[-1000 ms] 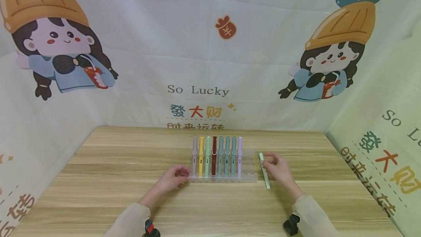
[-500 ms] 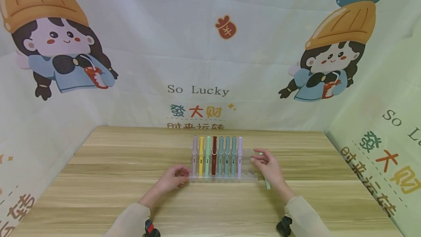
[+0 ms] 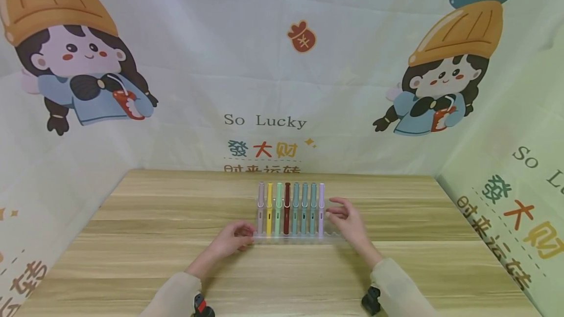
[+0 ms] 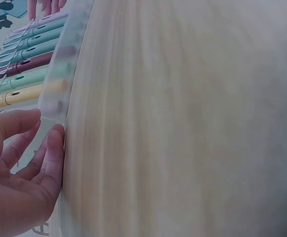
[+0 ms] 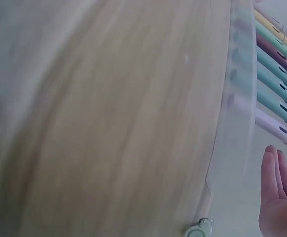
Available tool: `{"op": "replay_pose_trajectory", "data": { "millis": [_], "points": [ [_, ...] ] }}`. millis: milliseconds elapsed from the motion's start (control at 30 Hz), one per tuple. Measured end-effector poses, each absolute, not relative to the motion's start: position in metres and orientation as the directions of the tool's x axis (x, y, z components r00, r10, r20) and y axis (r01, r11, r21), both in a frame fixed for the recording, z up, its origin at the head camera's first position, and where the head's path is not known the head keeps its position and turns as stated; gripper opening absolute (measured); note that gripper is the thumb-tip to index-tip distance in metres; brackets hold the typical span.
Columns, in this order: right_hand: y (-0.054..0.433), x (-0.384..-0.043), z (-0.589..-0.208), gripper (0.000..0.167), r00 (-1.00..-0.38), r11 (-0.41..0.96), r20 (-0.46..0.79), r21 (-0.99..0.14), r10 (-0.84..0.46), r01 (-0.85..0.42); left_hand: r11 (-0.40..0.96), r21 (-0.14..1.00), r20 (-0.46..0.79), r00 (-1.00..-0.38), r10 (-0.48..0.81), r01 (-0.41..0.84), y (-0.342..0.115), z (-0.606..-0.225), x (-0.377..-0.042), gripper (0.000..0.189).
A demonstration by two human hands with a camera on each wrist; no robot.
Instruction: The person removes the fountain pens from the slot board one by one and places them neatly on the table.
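A clear plastic pen rack point(image 3: 288, 240) on the table carries a row of capped pens: mauve, yellow point(image 4: 29, 95), light green, dark red point(image 3: 287, 219), three teal and lilac point(image 3: 321, 221). My left hand point(image 3: 232, 236) rests at the rack's left end, its thumb tip touching the corner and its fingers loosely bent beside it. My right hand point(image 3: 349, 218) is over the rack's right end, thumb and fingers apart beside the lilac pen, with nothing between them. Of a loose pale green pen point(image 5: 198, 230), only one end shows at the bottom of the right wrist view; my right hand hides it in the head view.
The wood-grain table point(image 3: 282, 283) reaches back to a hanging printed cloth point(image 3: 282, 77), which also encloses both sides. A black wrist camera point(image 3: 371, 301) sits at my right cuff, and another point(image 3: 203, 305) at my left.
My right hand has let go of the pale green pen lying right of the rack and moved left to the lilac pen. My left hand and the rack have stayed in place.
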State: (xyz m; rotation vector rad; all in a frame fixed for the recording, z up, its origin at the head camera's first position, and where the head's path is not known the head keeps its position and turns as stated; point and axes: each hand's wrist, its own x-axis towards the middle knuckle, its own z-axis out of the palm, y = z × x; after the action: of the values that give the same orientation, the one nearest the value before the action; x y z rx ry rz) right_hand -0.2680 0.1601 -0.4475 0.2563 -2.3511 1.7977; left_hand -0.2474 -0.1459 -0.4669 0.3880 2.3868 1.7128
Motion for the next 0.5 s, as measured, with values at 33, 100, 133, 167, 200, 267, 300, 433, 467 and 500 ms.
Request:
{"op": "replay_pose_trajectory", "data": {
  "millis": [33, 100, 133, 167, 200, 267, 300, 433, 467, 500],
  "points": [
    [0.1591, -0.2684, -0.448, 0.04, -0.969, 0.263, 0.245, -0.933, -0.035, -0.246, 0.305, 0.947, 0.007, -0.951, 0.309, 0.106, -0.1458, -0.4674, -0.2476, 0.021],
    [0.1573, -0.2684, -0.4483, 0.04, -0.964, 0.277, 0.263, -0.924, -0.04, -0.263, 0.309, 0.946, 0.003, -0.953, 0.302, 0.101, -0.1452, -0.468, -0.2481, 0.02],
    [0.1564, -0.2682, -0.4482, 0.041, -0.962, 0.282, 0.269, -0.921, -0.041, -0.269, 0.311, 0.945, 0.003, -0.955, 0.298, 0.1, -0.1449, -0.4683, -0.2482, 0.019],
    [0.1554, -0.268, -0.448, 0.041, -0.96, 0.287, 0.276, -0.917, -0.044, -0.277, 0.313, 0.945, 0.001, -0.956, 0.293, 0.097, -0.1447, -0.4686, -0.2484, 0.019],
    [0.1548, -0.268, -0.4482, 0.041, -0.958, 0.288, 0.282, -0.915, -0.047, -0.283, 0.314, 0.945, 0.001, -0.957, 0.29, 0.096, -0.1445, -0.4687, -0.2485, 0.019],
    [0.1535, -0.2688, -0.4488, 0.041, -0.961, 0.284, 0.272, -0.919, -0.048, -0.275, 0.315, 0.945, -0.002, -0.958, 0.287, 0.092, -0.1442, -0.4687, -0.2485, 0.018],
    [0.1529, -0.2692, -0.4489, 0.042, -0.962, 0.28, 0.267, -0.921, -0.049, -0.27, 0.316, 0.945, -0.005, -0.959, 0.284, 0.089, -0.1441, -0.4684, -0.2483, 0.019],
    [0.1509, -0.2712, -0.4499, 0.044, -0.964, 0.276, 0.259, -0.924, -0.054, -0.264, 0.319, 0.945, -0.014, -0.961, 0.277, 0.078, -0.1436, -0.4665, -0.2471, 0.019],
    [0.1504, -0.2716, -0.45, 0.044, -0.964, 0.276, 0.26, -0.924, -0.056, -0.265, 0.319, 0.945, -0.015, -0.961, 0.275, 0.076, -0.1434, -0.466, -0.2468, 0.019],
    [0.1499, -0.2718, -0.4501, 0.045, -0.963, 0.275, 0.263, -0.923, -0.06, -0.269, 0.319, 0.945, -0.016, -0.962, 0.274, 0.076, -0.1433, -0.4657, -0.2467, 0.019]
  ]
}}
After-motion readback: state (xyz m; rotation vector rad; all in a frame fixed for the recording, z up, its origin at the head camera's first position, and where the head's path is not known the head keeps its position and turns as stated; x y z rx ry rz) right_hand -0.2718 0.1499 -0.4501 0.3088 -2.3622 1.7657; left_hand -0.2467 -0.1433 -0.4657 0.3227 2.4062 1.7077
